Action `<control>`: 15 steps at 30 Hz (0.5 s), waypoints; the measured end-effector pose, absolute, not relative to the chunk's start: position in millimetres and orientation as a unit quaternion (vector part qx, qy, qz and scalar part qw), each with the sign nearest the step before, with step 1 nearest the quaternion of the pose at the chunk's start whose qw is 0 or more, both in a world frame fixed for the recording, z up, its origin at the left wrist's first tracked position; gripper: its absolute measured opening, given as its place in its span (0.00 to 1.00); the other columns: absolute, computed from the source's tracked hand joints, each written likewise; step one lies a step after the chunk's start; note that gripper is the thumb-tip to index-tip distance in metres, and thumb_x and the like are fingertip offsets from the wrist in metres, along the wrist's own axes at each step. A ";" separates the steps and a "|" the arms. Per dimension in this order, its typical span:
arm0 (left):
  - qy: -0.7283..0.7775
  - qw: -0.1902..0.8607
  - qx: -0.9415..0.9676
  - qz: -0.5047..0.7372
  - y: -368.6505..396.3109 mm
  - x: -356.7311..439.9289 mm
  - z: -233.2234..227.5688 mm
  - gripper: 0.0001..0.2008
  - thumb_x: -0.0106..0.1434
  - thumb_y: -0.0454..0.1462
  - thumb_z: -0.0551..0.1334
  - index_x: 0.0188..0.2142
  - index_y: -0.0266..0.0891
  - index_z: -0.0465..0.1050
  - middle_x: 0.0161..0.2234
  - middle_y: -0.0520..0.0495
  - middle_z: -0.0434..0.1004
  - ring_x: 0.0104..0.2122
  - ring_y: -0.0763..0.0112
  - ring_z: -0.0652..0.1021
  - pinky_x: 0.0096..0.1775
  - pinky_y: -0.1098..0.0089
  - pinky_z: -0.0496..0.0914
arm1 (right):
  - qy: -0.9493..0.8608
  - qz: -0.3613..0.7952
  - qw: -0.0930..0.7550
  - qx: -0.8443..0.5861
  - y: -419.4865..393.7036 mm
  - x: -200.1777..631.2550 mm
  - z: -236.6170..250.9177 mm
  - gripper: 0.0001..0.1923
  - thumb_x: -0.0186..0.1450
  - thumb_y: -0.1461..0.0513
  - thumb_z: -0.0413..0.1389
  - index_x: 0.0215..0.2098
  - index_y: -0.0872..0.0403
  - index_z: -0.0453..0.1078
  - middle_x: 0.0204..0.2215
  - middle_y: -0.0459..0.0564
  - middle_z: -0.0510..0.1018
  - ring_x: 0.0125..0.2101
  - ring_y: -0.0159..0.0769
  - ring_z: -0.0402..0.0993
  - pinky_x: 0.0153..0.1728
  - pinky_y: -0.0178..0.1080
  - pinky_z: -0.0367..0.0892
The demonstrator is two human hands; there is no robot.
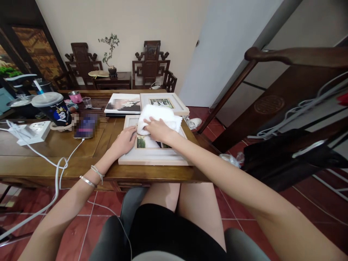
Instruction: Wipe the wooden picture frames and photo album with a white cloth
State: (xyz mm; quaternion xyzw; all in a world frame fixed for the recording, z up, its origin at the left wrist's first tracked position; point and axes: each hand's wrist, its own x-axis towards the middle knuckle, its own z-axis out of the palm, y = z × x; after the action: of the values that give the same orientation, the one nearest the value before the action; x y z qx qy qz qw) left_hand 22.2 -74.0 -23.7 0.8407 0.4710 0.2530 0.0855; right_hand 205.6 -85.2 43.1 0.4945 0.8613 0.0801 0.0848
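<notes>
A light wooden picture frame (pixel 152 156) lies flat on the wooden table (pixel 49 152) in front of me. My right hand (pixel 159 129) presses a white cloth (pixel 160 115) onto the frame's glass. My left hand (pixel 125 140) rests flat on the frame's left border, fingers spread, holding it down. A second picture frame (pixel 163 101) and a glossy photo print (pixel 123 103) lie just behind.
A phone (pixel 85 127) on a white cable, a white power strip (pixel 32 132), a dark lidded cup (pixel 53 108), a pink cup (pixel 75 96) and a small glass (pixel 87 102) sit on the left. Carved chairs (pixel 150 65) stand behind. A dark wooden chair (pixel 285 108) stands right.
</notes>
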 end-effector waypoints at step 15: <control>0.486 0.097 0.837 0.230 -83.3 24.7 -15.5 0.20 0.69 0.35 0.51 0.57 0.34 0.70 0.62 0.36 0.67 0.63 0.58 0.67 0.62 0.53 0.64 | 0.913 -0.211 0.121 0.329 -168.3 234.9 101.4 0.25 0.55 0.74 0.47 0.44 0.55 0.79 0.38 0.52 0.82 0.40 0.42 0.75 0.40 0.37 0.64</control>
State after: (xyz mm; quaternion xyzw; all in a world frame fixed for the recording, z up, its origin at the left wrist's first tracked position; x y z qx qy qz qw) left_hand 24.7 -83.3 -15.5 0.8375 0.4862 0.2296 0.0975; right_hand 234.9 -168.3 101.4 0.3291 0.9125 -0.2107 0.1207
